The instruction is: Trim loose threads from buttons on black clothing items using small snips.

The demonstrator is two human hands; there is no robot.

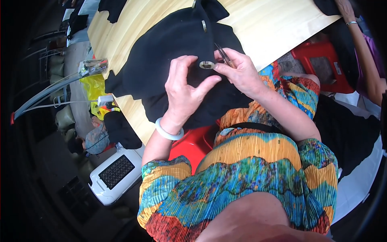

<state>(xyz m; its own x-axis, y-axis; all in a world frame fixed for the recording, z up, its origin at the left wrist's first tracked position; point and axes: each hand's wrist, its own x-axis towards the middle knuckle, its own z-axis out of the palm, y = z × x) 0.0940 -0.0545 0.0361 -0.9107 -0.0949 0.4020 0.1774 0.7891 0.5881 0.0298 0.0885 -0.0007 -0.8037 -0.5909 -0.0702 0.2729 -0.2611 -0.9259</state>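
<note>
A black garment (pixel 161 52) is spread over the wooden table in front of me and hangs toward my lap. A round, shiny button (pixel 207 65) with a pale rim lies between my hands, at my right thumb and fingertips. My left hand (pixel 181 86) is left of the button, its fingers curved and its thumb well apart, holding nothing. In my right hand (pixel 242 72) are small dark thread snips (pixel 225 55), with their points upward. Whether the right fingertips also pinch the button's edge is unclear. Another button (pixel 204 26) shows farther up the garment's edge.
The pale wooden table (pixel 133 24) extends beyond the garment. A red stool (pixel 322 64) stands at the right, near another person's arm (pixel 369 60). At the left are a clear-topped holder on a bent arm (pixel 92 67), a yellow bag (pixel 94 90) and a white case (pixel 117 175).
</note>
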